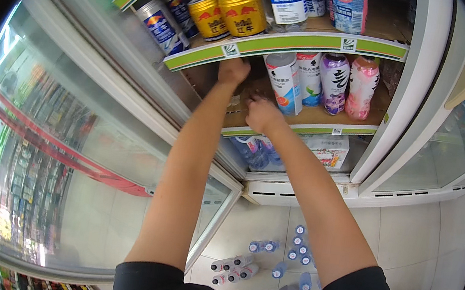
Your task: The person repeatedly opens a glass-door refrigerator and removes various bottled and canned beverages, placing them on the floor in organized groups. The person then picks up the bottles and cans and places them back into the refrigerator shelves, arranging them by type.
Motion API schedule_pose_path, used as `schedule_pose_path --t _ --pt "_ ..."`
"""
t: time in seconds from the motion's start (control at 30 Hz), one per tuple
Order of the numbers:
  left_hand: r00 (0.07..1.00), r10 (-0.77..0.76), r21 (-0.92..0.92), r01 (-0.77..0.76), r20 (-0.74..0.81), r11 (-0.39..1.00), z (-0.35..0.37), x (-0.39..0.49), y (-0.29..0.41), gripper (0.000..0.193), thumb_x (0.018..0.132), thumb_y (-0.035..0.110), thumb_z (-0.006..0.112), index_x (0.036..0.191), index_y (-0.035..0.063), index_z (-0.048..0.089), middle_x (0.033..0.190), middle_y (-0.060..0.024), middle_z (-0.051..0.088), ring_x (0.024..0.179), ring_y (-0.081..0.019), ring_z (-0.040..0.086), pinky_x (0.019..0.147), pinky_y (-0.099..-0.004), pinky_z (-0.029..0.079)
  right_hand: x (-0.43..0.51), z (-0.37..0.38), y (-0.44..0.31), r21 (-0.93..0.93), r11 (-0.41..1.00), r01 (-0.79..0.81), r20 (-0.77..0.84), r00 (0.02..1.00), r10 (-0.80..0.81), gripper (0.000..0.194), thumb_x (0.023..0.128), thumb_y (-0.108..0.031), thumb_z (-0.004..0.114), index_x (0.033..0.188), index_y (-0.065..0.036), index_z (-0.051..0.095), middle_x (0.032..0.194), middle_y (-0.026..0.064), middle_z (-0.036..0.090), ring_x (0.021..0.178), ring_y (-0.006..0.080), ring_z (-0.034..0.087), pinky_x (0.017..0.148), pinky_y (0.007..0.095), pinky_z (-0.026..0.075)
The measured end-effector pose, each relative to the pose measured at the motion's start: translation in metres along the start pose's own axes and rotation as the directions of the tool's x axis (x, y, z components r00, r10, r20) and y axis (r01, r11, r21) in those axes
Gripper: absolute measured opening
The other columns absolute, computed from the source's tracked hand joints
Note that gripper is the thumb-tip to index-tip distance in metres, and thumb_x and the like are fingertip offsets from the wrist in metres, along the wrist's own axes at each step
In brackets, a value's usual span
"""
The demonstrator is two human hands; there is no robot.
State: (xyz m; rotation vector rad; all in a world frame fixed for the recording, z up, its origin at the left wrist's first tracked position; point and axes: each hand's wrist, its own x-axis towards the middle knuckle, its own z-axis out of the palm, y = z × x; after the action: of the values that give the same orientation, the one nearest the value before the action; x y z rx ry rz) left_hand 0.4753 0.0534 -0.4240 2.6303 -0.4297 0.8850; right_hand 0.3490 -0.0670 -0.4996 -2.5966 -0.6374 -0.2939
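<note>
My left hand reaches into the left part of a drinks cooler's middle shelf. Its fingers are partly hidden in shadow under the upper shelf's green edge strip. Lower and to the right, my right hand is at the brown board of the same shelf, fingers bent. Whether either hand grips anything is unclear. Close to the right hand stands a white bottle with an orange fruit print. Beyond it are a blue-and-green labelled bottle, a purple bottle and a pink bottle.
Yellow Red Bull cans and a clear bottle stand above. Below are shrink-wrapped bottles and a carton. An open glass door is at left. Dark-capped bottles and blue-tinted bottles stand on the tiled floor.
</note>
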Motion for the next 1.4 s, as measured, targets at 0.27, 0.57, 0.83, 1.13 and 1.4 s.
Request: schedule_pose_path --t 0.27,0.57,0.83,1.13,1.4 --pt "0.958 0.096 0.240 -0.164 0.271 0.957 -0.009 0.084 -0.044 0.046 0.092 0.029 0.062 0.134 0.0101 0.061 0.137 -0.0220 0.060 0.126 -0.0385 0.057 0.107 -0.0475 0.046 0.005 0.003 0.008 0.012 1.000 0.023 -0.070 0.997 -0.023 0.041 0.081 -0.019 0.060 0.117 0.002 0.065 0.136 0.0290 0.058 0.131 0.0418 0.053 0.113 0.0458 0.042" --pt "0.957 0.048 0.201 -0.109 0.286 0.974 -0.017 0.076 -0.069 0.048 0.092 0.029 0.064 0.135 0.0095 0.060 0.139 -0.0222 0.058 0.128 -0.0392 0.056 0.107 -0.0477 0.045 0.000 -0.009 -0.001 0.102 0.994 -0.043 -0.003 0.999 0.044 0.044 0.082 -0.019 0.060 0.121 0.000 0.064 0.135 0.0266 0.059 0.130 0.0388 0.054 0.110 0.0454 0.044" --pt "0.959 0.064 0.172 -0.115 0.276 0.978 -0.010 0.075 -0.061 0.049 0.091 0.029 0.065 0.136 0.0089 0.059 0.140 -0.0224 0.057 0.129 -0.0398 0.054 0.108 -0.0479 0.043 0.001 0.000 0.005 -0.047 0.999 0.027 -0.162 0.986 -0.035 0.043 0.084 -0.018 0.058 0.122 0.001 0.065 0.141 0.0249 0.056 0.134 0.0420 0.050 0.117 0.0462 0.037" --pt "0.963 0.070 0.158 -0.114 0.262 0.981 -0.007 0.070 -0.060 0.051 0.091 0.028 0.067 0.137 0.0082 0.057 0.141 -0.0226 0.056 0.130 -0.0404 0.053 0.109 -0.0481 0.042 0.000 -0.014 -0.001 -0.004 1.000 0.003 -0.003 1.000 -0.003 0.047 0.082 -0.017 0.056 0.124 0.002 0.064 0.140 0.0274 0.056 0.136 0.0424 0.049 0.118 0.0456 0.036" --pt "0.964 0.085 0.164 -0.129 0.253 0.978 -0.016 0.074 -0.062 0.052 0.091 0.028 0.069 0.138 0.0077 0.056 0.142 -0.0228 0.055 0.131 -0.0410 0.052 0.109 -0.0483 0.041 0.001 -0.010 0.000 0.047 0.998 -0.036 -0.017 0.999 0.037 0.045 0.084 -0.019 0.057 0.124 0.001 0.063 0.138 0.0262 0.058 0.134 0.0396 0.052 0.114 0.0454 0.041"
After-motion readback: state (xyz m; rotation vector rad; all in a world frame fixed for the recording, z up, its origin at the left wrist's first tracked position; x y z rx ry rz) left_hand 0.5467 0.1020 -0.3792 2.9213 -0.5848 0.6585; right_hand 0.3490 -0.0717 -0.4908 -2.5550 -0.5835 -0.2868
